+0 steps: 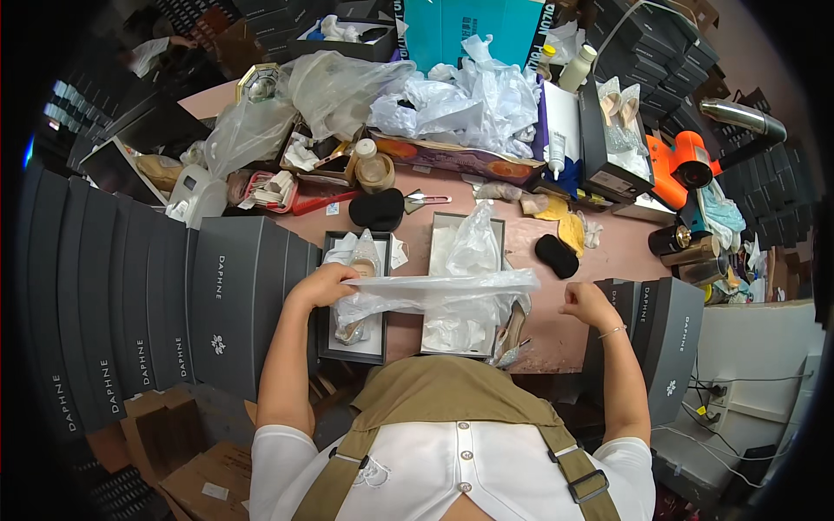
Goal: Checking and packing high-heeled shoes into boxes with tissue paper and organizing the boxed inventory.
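Note:
My left hand [327, 285] is closed on one end of a thin, clear plastic bag [443, 288], stretched sideways above two open shoe boxes. Just past the bag's other end, apart from it, my right hand [591, 306] has its fingers curled in, with nothing visible in them. Under the left hand, a glittery silver high-heeled shoe [365, 252] lies in the left shoe box [375, 349]. The right shoe box [441, 227] contains white tissue paper [455, 333] and more plastic. Beside that box, partly hidden by it and the plastic, rests another silver shoe [512, 337].
Dark grey shoe boxes [234, 286] stand in a long row at left, and more boxes [665, 339] at right. Two black pads [377, 209] [556, 256] lie on the pink table [556, 334]. Behind are crumpled tissue [469, 104], a bottle [372, 165] and an orange tool [682, 161].

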Demonstrator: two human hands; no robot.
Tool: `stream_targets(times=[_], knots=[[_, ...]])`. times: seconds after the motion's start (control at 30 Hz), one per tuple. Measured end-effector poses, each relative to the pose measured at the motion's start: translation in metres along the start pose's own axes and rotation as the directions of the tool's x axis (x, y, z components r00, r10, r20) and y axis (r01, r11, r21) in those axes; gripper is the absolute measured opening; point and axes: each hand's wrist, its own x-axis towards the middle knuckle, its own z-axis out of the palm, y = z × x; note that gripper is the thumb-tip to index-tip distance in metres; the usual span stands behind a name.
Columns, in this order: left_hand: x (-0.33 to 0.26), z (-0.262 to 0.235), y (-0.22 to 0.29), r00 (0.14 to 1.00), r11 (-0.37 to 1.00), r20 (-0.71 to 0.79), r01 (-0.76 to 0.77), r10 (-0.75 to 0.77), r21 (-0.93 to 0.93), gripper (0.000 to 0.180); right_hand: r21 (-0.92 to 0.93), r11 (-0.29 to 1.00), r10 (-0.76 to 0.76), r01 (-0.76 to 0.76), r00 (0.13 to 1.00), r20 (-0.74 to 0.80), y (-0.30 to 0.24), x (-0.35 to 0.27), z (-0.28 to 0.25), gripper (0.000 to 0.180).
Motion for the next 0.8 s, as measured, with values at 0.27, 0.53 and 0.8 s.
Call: stream_targets(times=[0.27,0.53,0.8], knots=[[0.009,0.005,0.064,0.977,0.976,0.115,-0.193,0.18,0.106,0.023,-0.148,0.584,-0.781,0.798,0.503,-0.369,-0.187,0.037,0.017,0.038],[-0.018,0.02,0.02,0.927,0.833,-0.372,-0.175,-0.04,-0.525,0.018,0.178,0.755,-0.642,0.631,0.767,0.004,-0.181,0.06,0.026,0.02],[-0.021,0.029,-0.018,0.997,0.58,-0.036,0.009,-0.066,-0.815,0.014,0.161,0.766,-0.63,0.622,0.776,-0.002,-0.173,0.056,0.037,0.025]])
